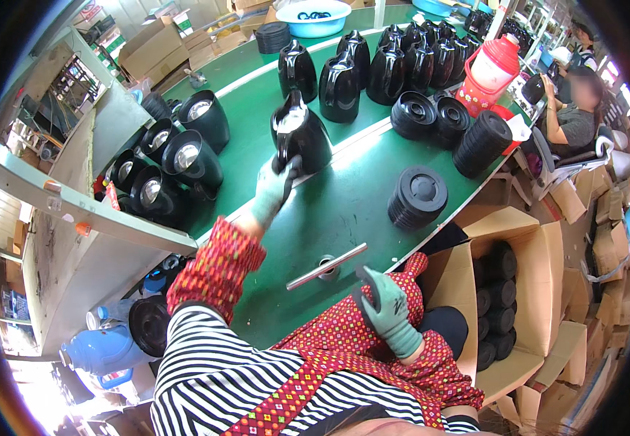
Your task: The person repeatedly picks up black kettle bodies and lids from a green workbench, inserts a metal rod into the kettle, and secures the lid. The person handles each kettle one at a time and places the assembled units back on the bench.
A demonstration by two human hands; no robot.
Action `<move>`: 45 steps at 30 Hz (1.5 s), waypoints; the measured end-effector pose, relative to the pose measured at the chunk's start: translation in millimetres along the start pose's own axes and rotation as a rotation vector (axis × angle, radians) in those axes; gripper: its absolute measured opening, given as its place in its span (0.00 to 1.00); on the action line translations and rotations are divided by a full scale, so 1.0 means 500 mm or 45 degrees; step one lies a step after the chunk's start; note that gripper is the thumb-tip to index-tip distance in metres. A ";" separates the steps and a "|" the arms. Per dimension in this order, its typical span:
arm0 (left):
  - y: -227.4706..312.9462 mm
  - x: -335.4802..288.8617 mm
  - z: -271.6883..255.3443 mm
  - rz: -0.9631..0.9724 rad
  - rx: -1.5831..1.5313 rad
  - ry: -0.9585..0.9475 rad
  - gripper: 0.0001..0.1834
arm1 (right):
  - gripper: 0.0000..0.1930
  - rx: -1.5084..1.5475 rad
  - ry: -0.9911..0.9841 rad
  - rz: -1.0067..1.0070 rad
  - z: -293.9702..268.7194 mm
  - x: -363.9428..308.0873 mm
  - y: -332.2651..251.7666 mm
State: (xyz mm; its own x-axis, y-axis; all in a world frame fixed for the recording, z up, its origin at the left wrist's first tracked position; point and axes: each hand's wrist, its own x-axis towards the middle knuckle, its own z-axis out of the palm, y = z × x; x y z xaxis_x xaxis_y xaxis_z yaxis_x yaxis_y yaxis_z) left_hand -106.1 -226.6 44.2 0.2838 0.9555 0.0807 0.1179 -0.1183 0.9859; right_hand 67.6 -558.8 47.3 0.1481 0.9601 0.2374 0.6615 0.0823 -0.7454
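Clutter is hemming in the green surface (293, 236) on several sides, and I am watching a seated person working at it with gloved hands. A pale-blue basin (315, 25) is sitting toward the far end, a red-and-pink container (491, 67) is standing near the right edge, and an opened carton (545, 276) is crowding in beside the person's lap. A metal crossbar (326, 267) is rising on a stub right between the right hand (389, 309) and the black jug (309, 145). That jug is occupying the middle of the surface, nearer than the other dark jugs (340, 91); the left hand's (275, 192) grip is grasping its near side, though I cannot tell whether its base is bearing on the surface. The right grip is looking released, hovering over the lap with nothing showing in it. Counting around, I am making out five open-mouthed vessels (210, 174) with silvery insides leaning at the left, four stacks of black lids (418, 196) on the right, one stack of dark discs (273, 40) near the basin, and at least seven round black pieces (504, 294) filling the carton. The far jugs are overlapping too much for counting. One co-worker (573, 123) is sitting at the right.
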 end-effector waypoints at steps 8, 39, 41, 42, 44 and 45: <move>-0.062 0.260 0.084 0.023 0.477 0.244 0.35 | 0.19 0.031 0.038 -0.040 -0.005 0.021 0.001; 0.231 -0.051 -0.128 0.745 1.154 -0.004 0.17 | 0.43 0.613 0.303 0.176 -0.034 0.108 -0.033; 0.271 -0.137 -0.108 0.897 1.093 -0.107 0.20 | 0.48 0.520 0.225 0.236 -0.061 0.155 -0.052; 0.281 -0.175 -0.106 0.918 1.116 -0.143 0.20 | 0.49 0.606 0.145 0.321 -0.073 0.176 -0.077; 0.319 -0.254 -0.088 0.962 1.083 -0.285 0.21 | 0.51 0.834 -0.065 0.455 -0.091 0.202 -0.102; 0.345 -0.290 -0.073 0.974 1.030 -0.392 0.21 | 0.45 0.939 -0.169 0.523 -0.088 0.211 -0.106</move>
State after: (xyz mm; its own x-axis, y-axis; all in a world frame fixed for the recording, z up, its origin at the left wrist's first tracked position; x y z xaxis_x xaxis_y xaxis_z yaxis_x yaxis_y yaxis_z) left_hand -161.7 -375.5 208.1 0.7510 0.4664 0.4674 0.3590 -0.8825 0.3037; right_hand 80.4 -473.5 139.3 0.1535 0.9714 -0.1814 -0.0803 -0.1708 -0.9820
